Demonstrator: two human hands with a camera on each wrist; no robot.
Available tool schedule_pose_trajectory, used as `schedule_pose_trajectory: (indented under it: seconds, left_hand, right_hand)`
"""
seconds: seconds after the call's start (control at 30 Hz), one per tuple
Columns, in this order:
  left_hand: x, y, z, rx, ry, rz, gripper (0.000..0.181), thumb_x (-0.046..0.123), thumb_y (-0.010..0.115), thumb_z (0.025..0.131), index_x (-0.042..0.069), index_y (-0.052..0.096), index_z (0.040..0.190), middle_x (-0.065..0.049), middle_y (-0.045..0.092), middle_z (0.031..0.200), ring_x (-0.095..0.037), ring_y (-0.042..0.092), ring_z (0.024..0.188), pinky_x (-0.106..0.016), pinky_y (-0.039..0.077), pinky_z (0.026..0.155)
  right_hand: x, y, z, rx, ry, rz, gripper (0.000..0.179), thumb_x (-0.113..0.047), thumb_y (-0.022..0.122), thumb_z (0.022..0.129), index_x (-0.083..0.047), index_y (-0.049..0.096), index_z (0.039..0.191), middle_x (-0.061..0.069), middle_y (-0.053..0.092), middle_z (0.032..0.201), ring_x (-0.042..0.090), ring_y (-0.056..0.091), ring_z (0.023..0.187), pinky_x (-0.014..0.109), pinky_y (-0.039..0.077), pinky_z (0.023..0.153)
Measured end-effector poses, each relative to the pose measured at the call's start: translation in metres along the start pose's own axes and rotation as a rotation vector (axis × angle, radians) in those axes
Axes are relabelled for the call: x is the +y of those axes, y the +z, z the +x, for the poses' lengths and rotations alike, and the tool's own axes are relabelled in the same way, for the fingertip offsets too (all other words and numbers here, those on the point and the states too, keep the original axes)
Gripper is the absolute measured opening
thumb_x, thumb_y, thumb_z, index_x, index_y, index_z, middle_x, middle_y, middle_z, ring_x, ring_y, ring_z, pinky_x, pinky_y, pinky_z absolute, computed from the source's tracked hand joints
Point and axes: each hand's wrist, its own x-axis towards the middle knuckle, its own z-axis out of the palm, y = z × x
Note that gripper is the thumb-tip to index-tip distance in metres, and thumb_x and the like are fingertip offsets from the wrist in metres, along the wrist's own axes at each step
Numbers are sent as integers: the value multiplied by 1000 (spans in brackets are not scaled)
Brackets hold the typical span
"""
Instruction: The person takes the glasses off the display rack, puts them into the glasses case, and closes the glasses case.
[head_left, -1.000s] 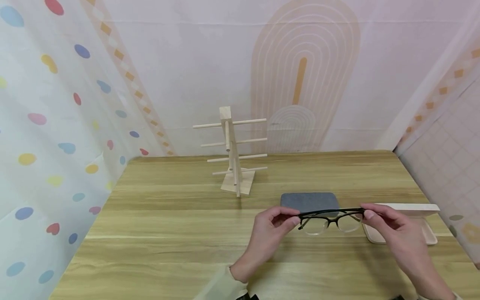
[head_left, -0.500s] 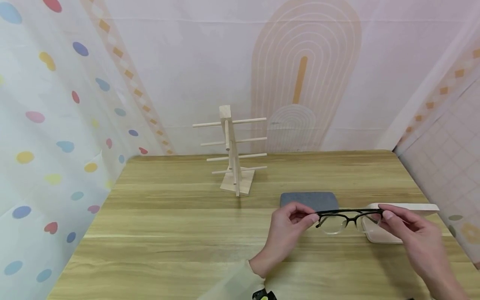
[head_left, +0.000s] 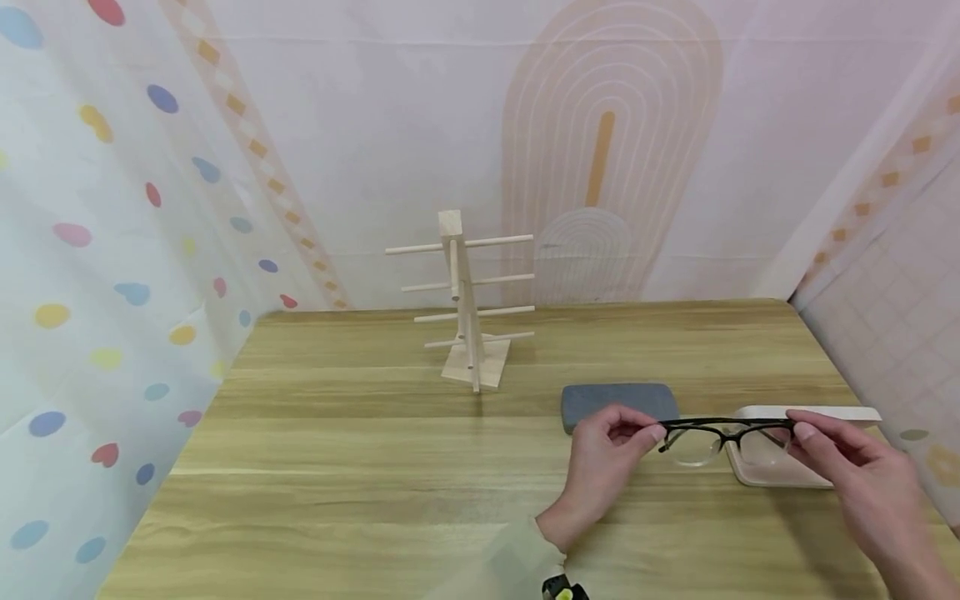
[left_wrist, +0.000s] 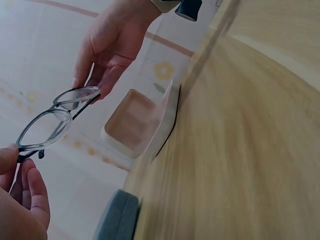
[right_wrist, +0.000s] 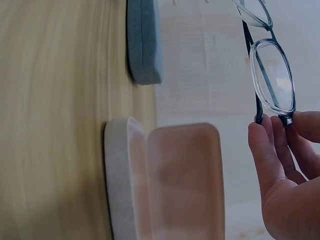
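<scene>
A pair of glasses (head_left: 729,432) with a dark upper frame and clear lower rims is held up above the table by both hands. My left hand (head_left: 604,467) pinches its left end between thumb and fingers, and my right hand (head_left: 862,479) pinches the right end. The temples look folded behind the lenses in the right wrist view. Below and behind the glasses lies a white glasses case (head_left: 772,475), its lid up and its pinkish lining (right_wrist: 185,180) showing. A closed grey-blue glasses case (head_left: 615,400) rests just beyond my left hand.
A wooden stand (head_left: 465,292) with several pegs rises at the back middle of the wood-grain table (head_left: 337,467). Patterned curtains (head_left: 375,125) hang behind the table and along both sides.
Both hands have carried the glasses to the right, from in front of the grey-blue case to in front of the open white one. The grip at both ends is unchanged.
</scene>
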Motion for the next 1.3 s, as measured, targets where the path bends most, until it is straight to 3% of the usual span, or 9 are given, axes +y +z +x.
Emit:
schedule_pose_trajectory:
  seconds: [0.23,0.47,0.9,1.3]
  left_hand:
    - [-7,17,2,-2,-24,-12,13,7,81,89,-1,75,96,-2,76,90,1,66,77,-19,57,76]
    - [-11,33,4,15,-55,-38,11,6,81,88,0,75,95,2,75,87,3,65,75,-17,55,74]
    - [-20,53,9,97,-50,33,7,7,83,87,6,78,91,9,72,82,5,64,72,-16,55,69]
    - [-21,77,11,123,-99,101,5,8,83,86,11,79,88,13,71,77,8,61,66,-13,52,63]
  right_hand:
    - [7,-16,0,-3,-53,105,33,16,51,100,2,74,120,7,79,103,14,76,94,23,57,82]
    - [10,-28,2,35,-48,69,32,13,54,101,-2,76,118,4,79,100,9,76,92,20,57,80]
    - [21,-43,7,21,-97,269,41,22,42,100,3,77,112,9,78,101,14,77,90,22,58,77]
    - [76,-111,27,20,-125,278,38,23,42,100,10,72,117,10,78,103,21,75,90,27,56,76]
